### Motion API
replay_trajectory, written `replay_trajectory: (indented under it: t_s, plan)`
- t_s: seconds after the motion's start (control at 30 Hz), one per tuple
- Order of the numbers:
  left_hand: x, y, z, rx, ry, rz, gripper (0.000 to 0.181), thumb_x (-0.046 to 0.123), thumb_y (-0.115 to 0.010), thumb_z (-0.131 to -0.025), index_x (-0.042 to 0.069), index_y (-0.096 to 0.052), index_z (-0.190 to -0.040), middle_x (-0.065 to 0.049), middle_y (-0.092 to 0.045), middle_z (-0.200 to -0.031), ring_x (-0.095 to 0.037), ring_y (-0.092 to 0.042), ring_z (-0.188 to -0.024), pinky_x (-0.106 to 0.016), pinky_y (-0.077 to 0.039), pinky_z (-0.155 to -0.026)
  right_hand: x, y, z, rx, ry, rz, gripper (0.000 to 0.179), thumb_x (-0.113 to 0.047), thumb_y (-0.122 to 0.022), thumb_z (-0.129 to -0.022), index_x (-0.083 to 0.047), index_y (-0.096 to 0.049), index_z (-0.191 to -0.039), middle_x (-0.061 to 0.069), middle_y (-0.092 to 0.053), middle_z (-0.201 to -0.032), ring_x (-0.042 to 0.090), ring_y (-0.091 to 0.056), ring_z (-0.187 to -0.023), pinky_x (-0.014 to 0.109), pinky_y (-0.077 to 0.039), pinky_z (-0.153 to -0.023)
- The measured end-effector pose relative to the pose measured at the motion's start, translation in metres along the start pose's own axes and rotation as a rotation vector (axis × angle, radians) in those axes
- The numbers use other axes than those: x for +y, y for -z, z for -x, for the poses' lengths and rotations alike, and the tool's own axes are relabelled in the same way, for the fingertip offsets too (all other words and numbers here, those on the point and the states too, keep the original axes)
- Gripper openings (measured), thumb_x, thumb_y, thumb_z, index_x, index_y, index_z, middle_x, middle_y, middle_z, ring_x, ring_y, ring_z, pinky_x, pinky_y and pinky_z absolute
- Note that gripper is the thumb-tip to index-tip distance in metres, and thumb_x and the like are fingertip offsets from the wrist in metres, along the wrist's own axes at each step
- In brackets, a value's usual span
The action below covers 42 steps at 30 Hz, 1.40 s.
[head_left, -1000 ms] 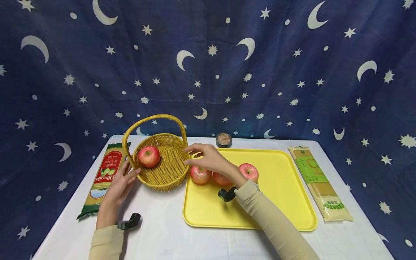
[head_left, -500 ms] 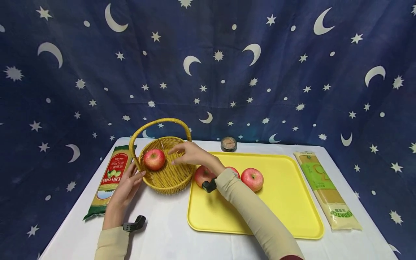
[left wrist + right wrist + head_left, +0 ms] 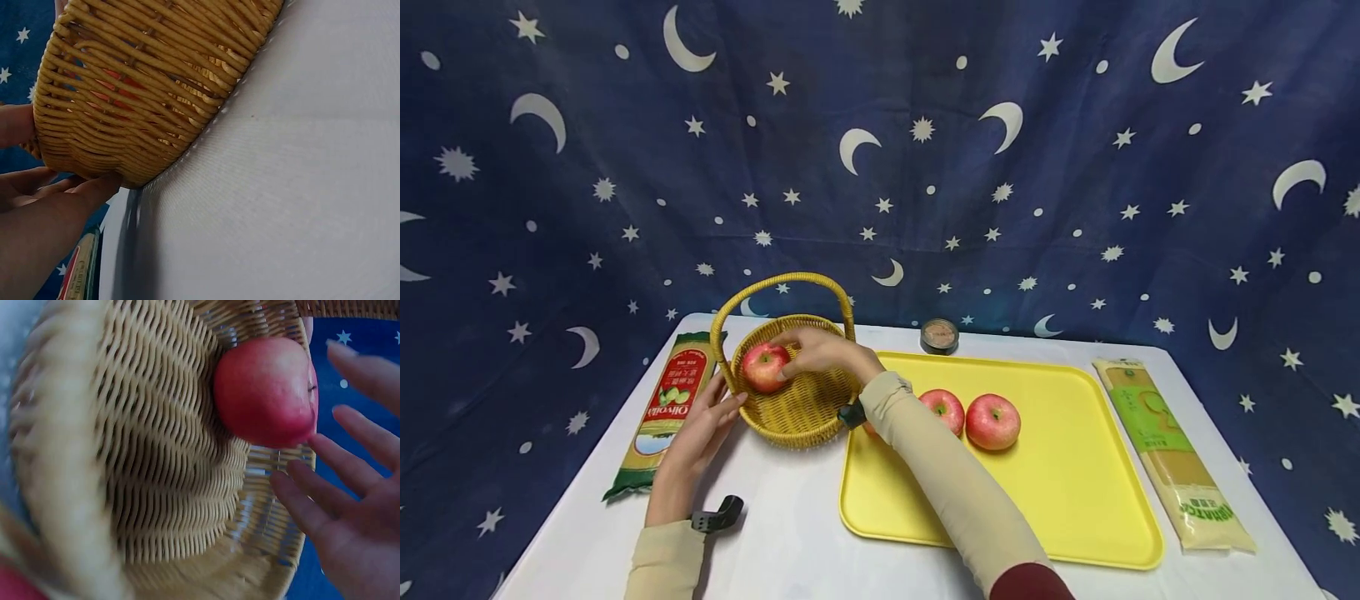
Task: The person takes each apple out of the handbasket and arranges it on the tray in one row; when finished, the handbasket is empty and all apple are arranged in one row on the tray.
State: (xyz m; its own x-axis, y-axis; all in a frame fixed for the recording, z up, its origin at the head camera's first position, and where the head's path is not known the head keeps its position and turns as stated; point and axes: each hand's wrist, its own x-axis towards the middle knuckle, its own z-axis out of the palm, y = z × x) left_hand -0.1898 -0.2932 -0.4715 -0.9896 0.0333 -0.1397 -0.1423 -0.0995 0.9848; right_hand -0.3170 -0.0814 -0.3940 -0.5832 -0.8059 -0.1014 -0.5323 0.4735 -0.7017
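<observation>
A wicker basket (image 3: 801, 408) with a tall arched handle stands at the left of the table. One red apple (image 3: 765, 367) lies inside against its left wall. At the basket's left side, my left hand (image 3: 696, 442) holds the rim, thumb on top; the left wrist view shows its fingers (image 3: 94, 190) against the weave. My right hand (image 3: 823, 350) reaches over the basket, around the apple. In the right wrist view its fingers (image 3: 350, 459) are spread beside the apple, a fingertip near or touching it. Whether any finger bears on it, I cannot tell.
A yellow tray (image 3: 1075, 500) fills the right side, with two red apples (image 3: 992, 422) in sight and another mostly behind the right sleeve. Noodle packets lie at the left (image 3: 673, 392) and right (image 3: 1172, 450). A small round container (image 3: 939, 336) stands behind the tray.
My right hand has moved left from above the tray's apples into the basket, up to the apple there. The left hand stays at the basket's rim. The head view has shifted slightly.
</observation>
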Motion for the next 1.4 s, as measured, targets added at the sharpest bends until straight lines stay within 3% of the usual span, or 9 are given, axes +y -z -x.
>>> replay_trajectory:
  t_s: [0.13,0.3,0.43,0.77,0.97,1.2,1.4]
  plan:
    - [0.000,0.000,0.000,-0.014,-0.015,-0.012,0.078,0.007,-0.045,-0.107,0.012,0.006,-0.166,-0.011,0.005,-0.174,-0.032,-0.011,-0.158,-0.049,-0.015,-0.128,-0.004,-0.007,-0.009,-0.016,-0.018,0.023,0.074,-0.016,-0.074,-0.088,-0.016,-0.046,-0.156,0.008,-0.051,-0.155,0.023,-0.048,-0.140,0.030,-0.040,-0.117]
    - [0.000,0.000,0.000,-0.018,-0.016,-0.015,0.078,0.006,-0.044,-0.107,0.012,0.006,-0.166,-0.013,0.006,-0.174,-0.034,-0.006,-0.159,-0.053,-0.010,-0.129,-0.008,-0.011,-0.017,-0.094,-0.043,0.017,0.090,-0.021,-0.076,-0.089,-0.023,-0.028,-0.164,0.007,-0.035,-0.166,0.022,-0.040,-0.147,0.032,-0.037,-0.120]
    - [0.000,0.000,0.000,-0.019,-0.022,-0.015,0.077,0.006,-0.044,-0.106,0.012,0.005,-0.166,-0.014,0.005,-0.173,-0.034,-0.006,-0.158,-0.054,-0.009,-0.129,-0.008,-0.012,-0.018,-0.136,-0.056,0.018,0.096,-0.025,-0.079,-0.088,-0.023,-0.022,-0.166,0.006,-0.034,-0.166,0.020,-0.040,-0.146,0.030,-0.035,-0.121]
    - [0.001,-0.002,-0.002,-0.010,-0.004,-0.026,0.079,0.007,-0.046,-0.106,0.014,0.005,-0.166,-0.013,0.005,-0.174,-0.034,-0.012,-0.157,-0.052,-0.010,-0.129,-0.014,-0.017,-0.005,-0.121,-0.063,0.121,0.099,-0.022,-0.084,-0.083,-0.011,-0.027,-0.163,0.014,-0.042,-0.153,0.023,-0.044,-0.135,0.027,-0.043,-0.110]
    - [0.005,0.000,0.000,-0.005,0.023,-0.011,0.081,0.009,-0.047,-0.106,0.015,0.007,-0.166,-0.012,0.008,-0.174,-0.034,-0.009,-0.158,-0.051,-0.007,-0.129,-0.016,-0.026,-0.001,-0.098,-0.124,0.158,0.097,-0.025,-0.086,-0.082,-0.012,-0.031,-0.160,0.015,-0.040,-0.148,0.023,-0.046,-0.131,0.027,-0.044,-0.107]
    - [0.006,0.002,0.002,-0.021,0.021,-0.004,0.083,0.012,-0.049,-0.107,0.018,0.009,-0.166,-0.009,0.010,-0.174,-0.034,-0.007,-0.159,-0.052,-0.006,-0.129,-0.017,-0.036,0.000,-0.080,-0.089,0.100,0.083,-0.017,-0.087,-0.081,-0.001,-0.038,-0.146,0.009,-0.059,-0.129,0.014,-0.055,-0.116,0.018,-0.046,-0.100]
    - [0.004,-0.001,0.001,-0.027,0.024,-0.006,0.082,0.011,-0.048,-0.107,0.018,0.008,-0.166,-0.008,0.010,-0.174,-0.033,-0.006,-0.159,-0.053,-0.007,-0.129,-0.017,-0.040,0.007,-0.064,-0.088,0.129,0.082,-0.020,-0.089,-0.079,-0.006,-0.045,-0.147,0.006,-0.062,-0.132,0.015,-0.058,-0.118,0.019,-0.047,-0.100]
